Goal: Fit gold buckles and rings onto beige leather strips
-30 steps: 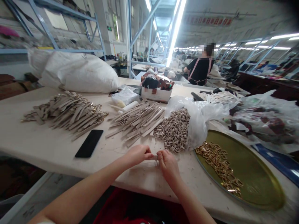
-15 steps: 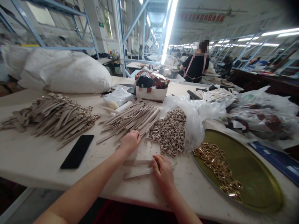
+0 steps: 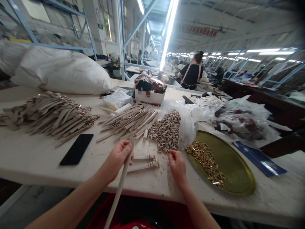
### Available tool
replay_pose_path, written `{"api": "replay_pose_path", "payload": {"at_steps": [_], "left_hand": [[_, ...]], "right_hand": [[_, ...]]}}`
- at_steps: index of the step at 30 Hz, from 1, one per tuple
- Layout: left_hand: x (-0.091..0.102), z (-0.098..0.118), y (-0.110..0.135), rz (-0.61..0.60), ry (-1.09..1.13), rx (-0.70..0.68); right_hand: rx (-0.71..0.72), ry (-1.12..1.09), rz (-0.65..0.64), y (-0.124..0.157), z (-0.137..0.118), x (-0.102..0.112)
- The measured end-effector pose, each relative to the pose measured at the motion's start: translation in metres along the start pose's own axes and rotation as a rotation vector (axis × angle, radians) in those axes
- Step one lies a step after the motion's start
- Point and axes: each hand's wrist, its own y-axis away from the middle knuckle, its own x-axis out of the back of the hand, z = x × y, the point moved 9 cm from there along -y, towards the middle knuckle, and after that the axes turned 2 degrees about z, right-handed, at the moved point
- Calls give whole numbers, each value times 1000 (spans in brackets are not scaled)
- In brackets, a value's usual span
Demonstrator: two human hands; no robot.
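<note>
My left hand (image 3: 117, 158) is closed around a long beige strap (image 3: 119, 190), whose lower end hangs past the table's front edge. At the near edge of a heap of small beige strap loops (image 3: 164, 131), my right hand (image 3: 178, 166) has its fingers pinched together. Whatever sits in that pinch is too small to make out. Between my hands lie two straps (image 3: 143, 165) side by side, each with loops and a gold buckle at its right end. Behind my left hand is a pile of loose straps (image 3: 133, 119).
A gold oval tray (image 3: 238, 178) holds gold buckles (image 3: 205, 159) at right, beside a blue flat packet (image 3: 259, 158). On the left are a black phone (image 3: 76, 149) and a heap of buckled straps (image 3: 54, 117). Clear plastic (image 3: 187, 127) surrounds the loops; a white box (image 3: 150, 97) stands behind.
My left hand has drawn a strap from the pile toward me. My right hand has left the two buckled straps and moved right to the loops. The view has shifted slightly.
</note>
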Motion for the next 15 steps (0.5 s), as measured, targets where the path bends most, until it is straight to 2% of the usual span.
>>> {"api": "replay_pose_path", "payload": {"at_steps": [3, 5, 6, 8, 12, 15], "left_hand": [[-32, -85, 42, -155, 42, 386], [-50, -124, 70, -248, 81, 592], [-56, -135, 81, -297, 94, 676], [-64, -138, 91, -358, 130, 745], [-70, -106, 74, -399, 219, 651], [-75, -92, 60, -412, 213, 610]], "right_hand": [[37, 96, -60, -9, 11, 1], [70, 143, -110, -12, 13, -3], [81, 163, -133, -13, 12, -4], [93, 191, -169, -14, 10, -7], [100, 136, -219, -13, 1, -8], [-85, -146, -261, -6, 4, -7]]}}
